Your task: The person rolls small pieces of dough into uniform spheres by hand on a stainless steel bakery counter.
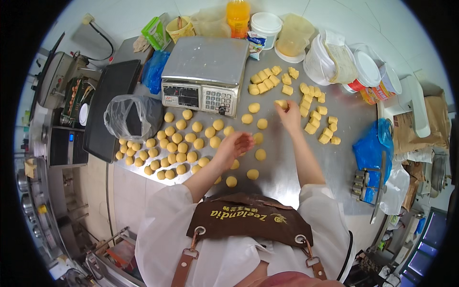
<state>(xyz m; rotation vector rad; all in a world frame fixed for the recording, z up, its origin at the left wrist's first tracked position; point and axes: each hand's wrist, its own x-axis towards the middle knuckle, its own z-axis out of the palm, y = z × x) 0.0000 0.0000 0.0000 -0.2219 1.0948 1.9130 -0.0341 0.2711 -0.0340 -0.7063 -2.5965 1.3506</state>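
Observation:
My right hand (pixel 289 116) pinches a yellow dough piece (pixel 280 103) between thumb and fingertips, just left of the cut chunks. My left hand (pixel 237 145) is open above the table, its fingers stretched and slightly cupped toward the right. A dough ball (pixel 258 138) lies beside its fingertips, and the hand covers part of the table below. Many smooth round dough balls (pixel 191 137) spread out to the left of it. Rough-cut dough chunks (pixel 262 80) lie in a cluster beyond my right hand, with more dough chunks (pixel 313 122) to its right.
A metal table (pixel 344 158) carries a digital scale (pixel 205 62) at the back. Left of it are a clear plastic bag (pixel 119 117) and a black tray (pixel 112 91). White tubs (pixel 266 26) and a translucent jug (pixel 295 36) line the wall. A blue bag (pixel 373 143) lies right.

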